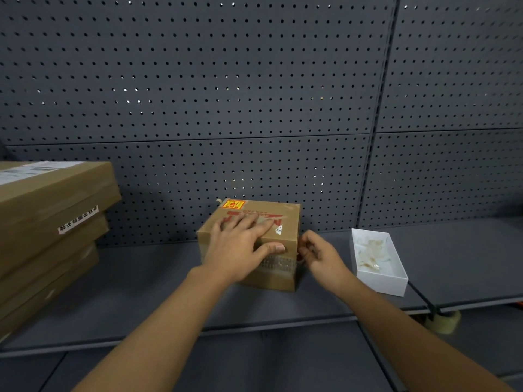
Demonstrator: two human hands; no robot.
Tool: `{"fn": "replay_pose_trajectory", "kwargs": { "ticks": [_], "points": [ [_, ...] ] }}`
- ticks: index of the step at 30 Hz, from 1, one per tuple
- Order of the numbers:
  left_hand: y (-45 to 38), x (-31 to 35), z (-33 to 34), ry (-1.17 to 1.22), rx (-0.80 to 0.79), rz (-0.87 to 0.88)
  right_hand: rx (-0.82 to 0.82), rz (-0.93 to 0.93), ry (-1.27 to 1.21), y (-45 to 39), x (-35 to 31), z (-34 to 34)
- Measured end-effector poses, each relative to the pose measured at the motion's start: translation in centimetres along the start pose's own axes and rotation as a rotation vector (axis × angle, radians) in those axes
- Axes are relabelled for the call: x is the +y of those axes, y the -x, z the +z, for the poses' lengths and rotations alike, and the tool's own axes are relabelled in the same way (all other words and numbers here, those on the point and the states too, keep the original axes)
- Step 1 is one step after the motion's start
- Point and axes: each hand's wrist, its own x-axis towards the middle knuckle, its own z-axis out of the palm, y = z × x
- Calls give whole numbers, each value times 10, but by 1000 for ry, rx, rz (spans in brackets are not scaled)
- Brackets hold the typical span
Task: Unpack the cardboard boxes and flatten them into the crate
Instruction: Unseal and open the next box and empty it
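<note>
Stacked flat boxes point(48, 227) cut off by left edge. Right hand point(319, 254) fingertips hidden behind small box point(252, 241) corner; label print unreadable.

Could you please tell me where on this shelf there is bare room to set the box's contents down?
Bare shelf lies between the stacked boxes and the small cardboard box, and right of the white tray. It is crowded between box and tray, where the right hand works.

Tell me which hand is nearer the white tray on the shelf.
Right. The right hand is at the small box's right edge, beside the white tray; the left hand presses the box top, farther left.
</note>
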Motion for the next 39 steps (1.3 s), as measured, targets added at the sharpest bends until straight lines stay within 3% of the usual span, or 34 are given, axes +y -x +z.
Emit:
{"fn": "replay_pose_trajectory", "kwargs": {
  "ticks": [8,15,24,31,39],
  "points": [
    [-4,4,-2,-4,-7,-23,-33,14,-80,8,2,-8],
    [-6,2,-1,-13,-16,-19,-43,139,-241,10,8,-5],
    [-7,7,-1,-33,0,-59,22,83,-134,19,1,-9],
    [-5,22,2,-46,74,-103,54,54,-192,41,-12,-16],
    [-16,35,5,-55,31,-201,117,-74,-306,62,-36,-20]
  ]
}}
